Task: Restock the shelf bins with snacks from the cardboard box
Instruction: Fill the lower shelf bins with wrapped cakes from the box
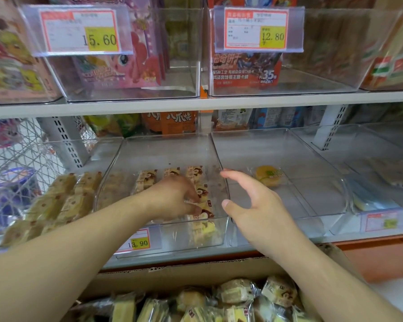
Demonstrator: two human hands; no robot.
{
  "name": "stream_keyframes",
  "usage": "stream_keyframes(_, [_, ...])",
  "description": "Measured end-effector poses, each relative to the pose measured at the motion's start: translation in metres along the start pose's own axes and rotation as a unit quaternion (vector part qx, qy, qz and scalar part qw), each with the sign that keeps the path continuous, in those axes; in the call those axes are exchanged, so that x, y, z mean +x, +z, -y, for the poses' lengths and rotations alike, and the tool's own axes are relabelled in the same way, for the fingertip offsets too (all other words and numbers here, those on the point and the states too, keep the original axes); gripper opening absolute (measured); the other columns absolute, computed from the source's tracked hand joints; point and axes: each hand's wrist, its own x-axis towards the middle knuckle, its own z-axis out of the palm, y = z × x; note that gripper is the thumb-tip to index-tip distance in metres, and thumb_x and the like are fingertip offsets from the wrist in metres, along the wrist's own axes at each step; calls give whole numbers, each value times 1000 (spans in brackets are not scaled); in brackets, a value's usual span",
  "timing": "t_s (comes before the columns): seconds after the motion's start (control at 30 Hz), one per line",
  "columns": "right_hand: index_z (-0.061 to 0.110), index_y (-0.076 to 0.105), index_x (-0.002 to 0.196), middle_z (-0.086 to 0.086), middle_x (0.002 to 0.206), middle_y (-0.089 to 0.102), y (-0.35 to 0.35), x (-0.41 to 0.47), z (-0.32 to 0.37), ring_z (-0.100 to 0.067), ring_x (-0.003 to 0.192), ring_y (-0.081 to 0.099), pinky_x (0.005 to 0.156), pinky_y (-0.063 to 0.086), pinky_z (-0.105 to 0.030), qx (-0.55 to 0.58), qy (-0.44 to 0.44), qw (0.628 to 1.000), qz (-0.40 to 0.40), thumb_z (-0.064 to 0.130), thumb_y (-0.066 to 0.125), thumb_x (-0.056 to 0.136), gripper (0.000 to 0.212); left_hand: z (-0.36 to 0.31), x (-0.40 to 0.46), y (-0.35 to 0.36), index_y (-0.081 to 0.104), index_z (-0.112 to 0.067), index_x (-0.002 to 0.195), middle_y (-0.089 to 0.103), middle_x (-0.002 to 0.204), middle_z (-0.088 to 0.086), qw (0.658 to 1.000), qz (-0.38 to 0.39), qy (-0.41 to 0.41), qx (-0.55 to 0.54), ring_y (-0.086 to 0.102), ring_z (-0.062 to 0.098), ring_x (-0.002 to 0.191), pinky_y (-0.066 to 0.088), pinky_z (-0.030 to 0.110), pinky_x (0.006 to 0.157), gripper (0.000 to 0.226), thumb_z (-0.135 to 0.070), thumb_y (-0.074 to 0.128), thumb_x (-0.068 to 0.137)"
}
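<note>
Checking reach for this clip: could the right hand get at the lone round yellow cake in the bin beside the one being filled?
Probably yes. The right hand is open at that clear bin's left wall, the bin is open-topped, and nothing lies between it and the round cake.

bright, even store light from overhead; no hard shadows, only a faint dark patch under the left hand [175, 196]. white glare streaks on the clear bin [216, 235] fronts and on the price tag holder [77, 29] up top, washing out some print. left hand smeared by motion blur, right hand [254, 205] sharper. wide-angle bend: shelf edge [196, 104] bows, corners stretch and go soft. snacks in the cardboard box [172, 275] at bottom slightly out of focus.
</note>
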Motion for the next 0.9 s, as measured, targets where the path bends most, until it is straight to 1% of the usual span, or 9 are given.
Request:
stream_keyframes(0.1, [52,47,149,36,152,39,0,0,1,13,124,37,121,35,-31,-3,-1,1000,0,27,64,103,55,-3,3,-2,75,-32,125,60,132,-12,1000,16,0,22,54,13,124,45,33,106,36,-49,74,93])
stream_keyframes(0.17, [52,47,149,36,154,39,0,0,0,11,125,38,120,34,-29,-4,-4,1000,-3,27,64,103,55,-3,3,-1,74,-36,125,58,130,-13,1000,-15,10,20,50,13,125,45,35,106,37,-46,79,90])
stream_keyframes(0.27, [50,46,150,33,157,40,0,1,-1,14,137,27,118,27,-25,-9,-8,1000,-5,26,63,103,56,-5,0,3,64,-43,138,54,138,-15,998,-60,10,-9,48,12,127,43,33,105,54,-41,83,87])
stream_keyframes(0.37, [50,46,151,32,157,40,0,1,-1,14,138,27,117,26,-23,-10,-13,1000,-6,26,63,103,56,-8,2,5,61,-45,141,53,143,-16,997,-76,5,-18,48,11,131,41,29,103,56,-38,81,89])
stream_keyframes(0.5, [50,47,150,31,157,41,-1,1,-2,9,144,28,121,26,-28,-12,-13,1000,-9,26,63,103,55,-11,3,8,70,-38,135,57,148,-16,999,-34,32,-18,49,11,137,34,21,107,38,-31,73,97])
stream_keyframes(0.57, [51,47,150,31,157,41,-2,0,-2,6,148,28,122,26,-28,-12,-15,1000,-8,27,63,103,55,-9,4,9,71,-37,135,55,151,-15,999,-4,44,-19,45,10,141,28,16,108,35,-34,68,100])
stream_keyframes(0.7, [52,46,150,32,157,40,-2,1,-3,11,143,27,118,24,-24,-11,-19,1000,-6,26,63,103,56,0,6,13,66,-43,139,44,160,-19,999,21,45,-19,33,13,149,26,34,124,44,-54,68,96])
stream_keyframes(0.8, [52,46,150,31,158,40,-1,1,-4,8,147,27,116,24,-23,-15,-21,1000,-8,26,64,103,57,0,8,16,65,-44,140,44,161,-20,999,9,37,-32,37,10,149,27,32,124,47,-54,71,94])
stream_keyframes(0.9, [52,46,150,31,158,39,0,1,-7,10,143,28,116,24,-22,-7,-20,1000,-8,25,64,103,58,-2,8,14,62,-45,142,41,163,-19,999,24,25,-41,35,9,152,27,37,127,49,-56,69,95])
